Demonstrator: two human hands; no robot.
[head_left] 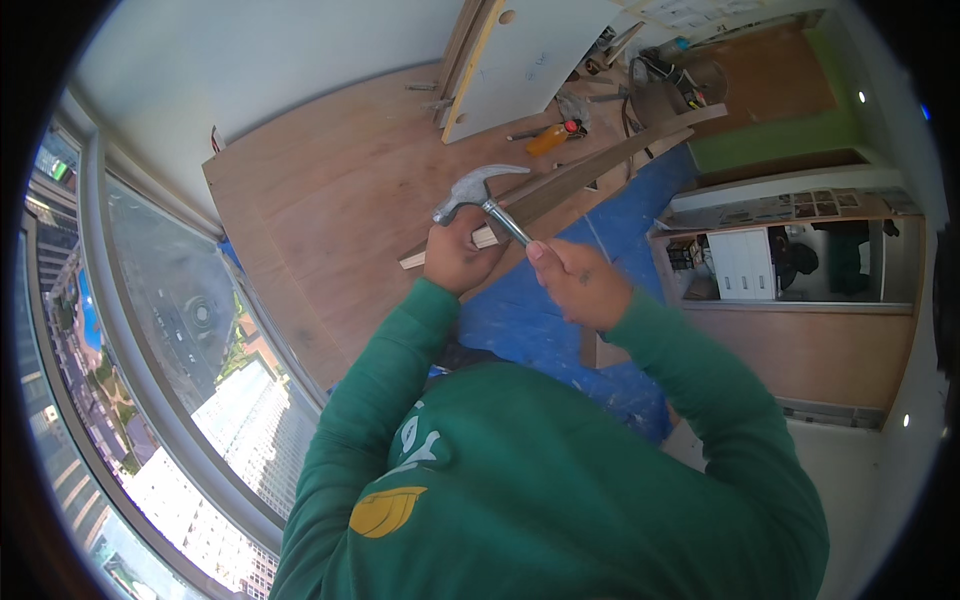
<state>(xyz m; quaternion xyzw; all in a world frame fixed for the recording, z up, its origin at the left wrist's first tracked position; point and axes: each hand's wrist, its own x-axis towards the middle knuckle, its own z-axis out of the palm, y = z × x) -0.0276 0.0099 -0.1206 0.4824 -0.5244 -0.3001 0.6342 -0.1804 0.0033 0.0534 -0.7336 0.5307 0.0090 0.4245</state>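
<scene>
My right hand (585, 285) is closed round the handle of a claw hammer (480, 187). The hammer's metal head is raised just above my left hand (462, 255), its claw pointing to the right. My left hand is closed over the near end of a wooden strip (487, 238), whose pale edge shows on both sides of it. The hammer head hides part of the left fingers, so whether they also pinch something small cannot be seen. Long brown boards (590, 172) run from there toward the far right across the worktop.
A plywood worktop (320, 180) lies ahead, with a white panel (520, 65) leaning at its back. An orange bottle (547, 139) and loose tools lie beside it. Blue sheeting (545, 300) covers the floor. Windows (180, 290) are on the left, a shelf unit (740, 265) on the right.
</scene>
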